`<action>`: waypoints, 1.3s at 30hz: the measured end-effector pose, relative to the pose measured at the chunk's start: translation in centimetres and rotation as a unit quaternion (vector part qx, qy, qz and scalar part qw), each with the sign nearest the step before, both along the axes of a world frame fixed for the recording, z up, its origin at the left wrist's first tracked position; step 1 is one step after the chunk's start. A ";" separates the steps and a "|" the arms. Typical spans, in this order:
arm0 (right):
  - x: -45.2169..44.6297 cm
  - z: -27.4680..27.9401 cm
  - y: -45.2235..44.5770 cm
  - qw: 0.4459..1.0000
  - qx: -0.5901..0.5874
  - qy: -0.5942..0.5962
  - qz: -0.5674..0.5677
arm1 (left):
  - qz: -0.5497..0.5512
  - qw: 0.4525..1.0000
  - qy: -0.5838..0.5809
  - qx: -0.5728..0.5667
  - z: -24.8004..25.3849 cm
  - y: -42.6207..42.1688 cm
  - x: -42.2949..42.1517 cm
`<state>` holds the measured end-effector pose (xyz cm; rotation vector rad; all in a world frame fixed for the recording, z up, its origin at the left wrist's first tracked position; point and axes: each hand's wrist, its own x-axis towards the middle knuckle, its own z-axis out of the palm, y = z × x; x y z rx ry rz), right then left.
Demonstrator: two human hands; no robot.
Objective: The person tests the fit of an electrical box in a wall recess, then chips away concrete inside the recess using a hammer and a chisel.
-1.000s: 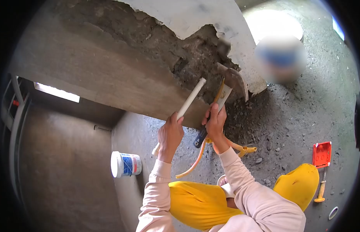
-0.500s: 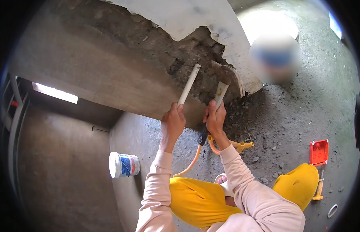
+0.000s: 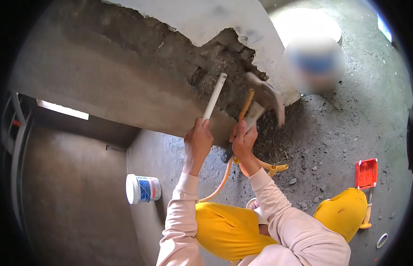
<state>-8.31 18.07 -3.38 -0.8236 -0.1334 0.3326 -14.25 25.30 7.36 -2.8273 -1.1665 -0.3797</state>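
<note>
My left hand (image 3: 198,144) is wrapped round a white pipe (image 3: 215,96), whose upper end points at the broken-out patch (image 3: 206,57) of the wall. Just right of it, my right hand (image 3: 245,141) grips a hammer (image 3: 256,113) with a pale shaft and a curved, blurred metal head near the wall's broken edge. An orange tube end (image 3: 247,104) stands up beside the hammer, at my right fingers. Below that hand, a dark grip and curved orange tubes (image 3: 223,181) show, partly hidden by the hand.
Rubble (image 3: 295,146) lies on the floor under the wall's edge. A white and blue bucket (image 3: 144,188) is at the left. To the right are a red box (image 3: 366,173), a yellow-handled tool (image 3: 367,217) and a roll of tape (image 3: 382,240). A blurred round shape is at the upper right.
The hammer head has tilted and shifted slightly right and down. The orange tube end shows beside it again, after being out of sight half a second ago. The white pipe has moved slightly left.
</note>
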 end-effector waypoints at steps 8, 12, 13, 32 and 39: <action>2.5 -1.1 0.8 0.995 -0.079 -0.055 -0.010 | -0.004 0.999 -0.007 0.031 0.0 -0.5 1.1; 2.1 -4.2 3.9 0.980 -0.111 -0.122 -0.110 | 0.005 1.000 0.002 0.023 0.0 -1.0 0.7; 3.5 -3.9 4.5 0.952 -0.183 -0.209 -0.126 | -0.003 1.000 0.002 0.025 -0.1 -1.0 0.9; 5.7 -3.3 3.2 0.948 -0.195 -0.222 -0.114 | -0.010 0.999 0.014 0.046 -0.3 -0.9 0.9; 4.2 -1.9 -0.3 0.982 -0.043 -0.165 -0.080 | 0.026 1.000 0.017 0.000 0.6 -0.8 1.2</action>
